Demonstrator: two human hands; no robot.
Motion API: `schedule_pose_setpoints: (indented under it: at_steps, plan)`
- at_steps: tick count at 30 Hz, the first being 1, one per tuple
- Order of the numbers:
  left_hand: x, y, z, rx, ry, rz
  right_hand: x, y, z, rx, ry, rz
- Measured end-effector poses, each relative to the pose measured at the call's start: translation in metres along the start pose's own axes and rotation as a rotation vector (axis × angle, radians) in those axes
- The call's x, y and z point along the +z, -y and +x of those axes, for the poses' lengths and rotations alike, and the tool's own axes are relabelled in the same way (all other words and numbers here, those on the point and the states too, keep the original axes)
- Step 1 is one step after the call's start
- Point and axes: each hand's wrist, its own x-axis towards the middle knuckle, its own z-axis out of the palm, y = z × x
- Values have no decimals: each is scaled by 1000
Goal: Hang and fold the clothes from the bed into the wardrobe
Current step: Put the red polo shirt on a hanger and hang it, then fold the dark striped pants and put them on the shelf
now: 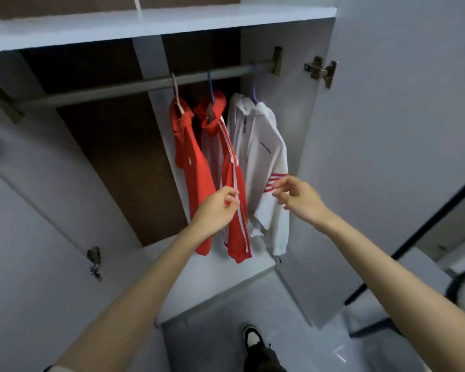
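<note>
Inside the open wardrobe [156, 21], at the right end of the rail [105, 89], the left hand [216, 209] has its fingers [232, 196] curled together, pinching the front edge of the red-and-white jacket [235, 167] along its white stripe. The right hand [300, 198] is held at the striped sleeve of the white jacket [261, 151], its fingers loosely parted and half bent, gripping nothing (motion blur hides whether the tips touch the cloth). A red top [192, 162] hangs just left of the two jackets, the three close together. Below them is the wardrobe's pale floor panel [212, 267], then a grey tiled floor [212, 331] with one black-and-white shoe [253, 339] showing. Both doors stand open, white inside, against a brown back panel. Count: three garments on three hangers, pink [176, 89], blue [210, 85] and purple [255, 96], on one rail.
</note>
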Motion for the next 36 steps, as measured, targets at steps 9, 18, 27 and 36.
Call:
schedule_pose_setpoints:
  at_steps: [9,18,27,36]
  plan:
    - [144,-66,-90,284,447,112,-69,-103,-220,345,-281,-76]
    - [287,-176,-235,541,856,110,-100,-183,-479,733,-666,33]
    - [390,-270,-461,769,1188,156,-86,-222,-752,1007,-941,130]
    - [475,-329,-642,999,1477,280,-37,-236,-952,1279,-1277,268]
